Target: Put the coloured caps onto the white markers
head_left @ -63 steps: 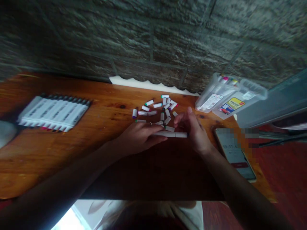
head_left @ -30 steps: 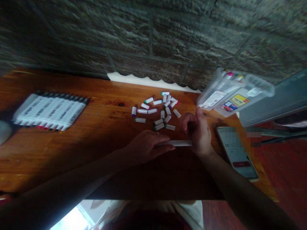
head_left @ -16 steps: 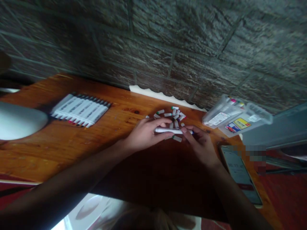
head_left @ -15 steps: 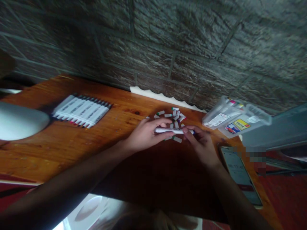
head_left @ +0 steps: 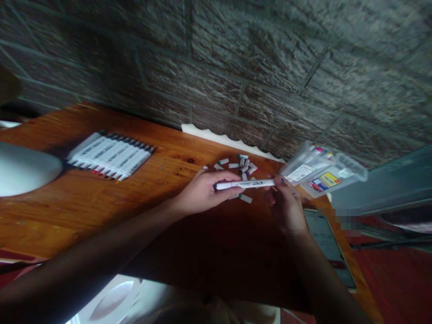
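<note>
Varnished wooden desk (head_left: 77, 216) below a stone-textured wall (head_left: 236, 67). White marker (head_left: 245, 183) held level across both hands, over the desk's middle, just in front of a heap of loose marker caps (head_left: 238, 167). Left hand (head_left: 204, 191) curled around one end, fingers closed over the barrel; right hand (head_left: 286, 207) pinching the other end between fingertips. Bundled row of markers (head_left: 110, 157) toward the left edge; clear plastic case (head_left: 320, 171) at the back right corner; phone (head_left: 326, 243) near the right edge.
</note>
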{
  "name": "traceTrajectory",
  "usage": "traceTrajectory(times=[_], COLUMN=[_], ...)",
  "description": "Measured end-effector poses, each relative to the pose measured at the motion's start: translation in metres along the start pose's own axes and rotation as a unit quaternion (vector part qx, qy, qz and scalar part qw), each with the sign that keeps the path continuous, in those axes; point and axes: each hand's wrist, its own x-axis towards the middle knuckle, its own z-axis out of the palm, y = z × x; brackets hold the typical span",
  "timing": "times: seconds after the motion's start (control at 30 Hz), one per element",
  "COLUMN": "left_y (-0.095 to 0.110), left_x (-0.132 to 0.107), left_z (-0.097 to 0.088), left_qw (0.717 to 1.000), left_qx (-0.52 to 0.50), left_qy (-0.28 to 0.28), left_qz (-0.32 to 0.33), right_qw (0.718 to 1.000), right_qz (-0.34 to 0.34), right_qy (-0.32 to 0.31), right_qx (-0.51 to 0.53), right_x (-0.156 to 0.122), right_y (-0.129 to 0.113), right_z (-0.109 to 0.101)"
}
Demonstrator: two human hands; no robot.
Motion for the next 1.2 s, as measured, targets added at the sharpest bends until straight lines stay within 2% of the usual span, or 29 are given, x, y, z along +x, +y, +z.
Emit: traceTrajectory(times=[0.27, 0.4, 0.47, 0.53, 0.63, 0.7, 0.77, 0.87, 1.0, 1.1, 1.2], left_y=[-0.003, -0.002, -0.002, -0.002, -0.004, -0.007, -0.01, -0.012, -0.009, -0.009, -0.014], left_x=[-0.001, -0.002, -0.001, -0.001, -0.002, -0.003, -0.004, -0.005, -0.004, -0.002, 0.001], left_z=[0.002, 0.001, -0.001, -0.002, -0.001, 0.002, 0.005, 0.006, 0.003, -0.001, -0.004], left_qw=[0.999, 0.998, 0.997, 0.996, 0.993, 0.991, 0.989, 0.987, 0.986, 0.983, 0.979], left_qx=[0.022, 0.062, 0.076, 0.086, 0.109, 0.125, 0.137, 0.143, 0.152, 0.174, 0.2], left_qy=[-0.015, -0.023, -0.027, -0.037, -0.041, -0.036, -0.03, -0.019, -0.026, -0.032, -0.032], left_qz=[0.033, 0.024, 0.015, 0.012, 0.024, 0.038, 0.05, 0.064, 0.058, 0.046, 0.031], right_qw=[0.999, 0.999, 0.992, 0.97, 0.895, 0.863, 0.846, 0.827, 0.796, 0.746, 0.703], right_qz=[-0.016, -0.047, -0.105, -0.194, -0.349, -0.382, -0.379, -0.336, -0.261, -0.212, -0.209], right_qy=[-0.034, 0.008, 0.064, 0.141, 0.254, 0.268, 0.252, 0.214, 0.183, 0.177, 0.156], right_qx=[-0.004, -0.016, -0.019, -0.038, -0.113, -0.192, -0.278, -0.397, -0.515, -0.606, -0.662], right_x=[-0.003, 0.001, 0.007, 0.015, 0.034, 0.05, 0.064, 0.079, 0.086, 0.089, 0.091], right_y=[0.006, -0.005, -0.026, -0.058, -0.109, -0.135, -0.151, -0.155, -0.141, -0.125, -0.112], right_z=[-0.003, -0.006, -0.015, -0.031, -0.066, -0.09, -0.109, -0.122, -0.122, -0.12, -0.118])
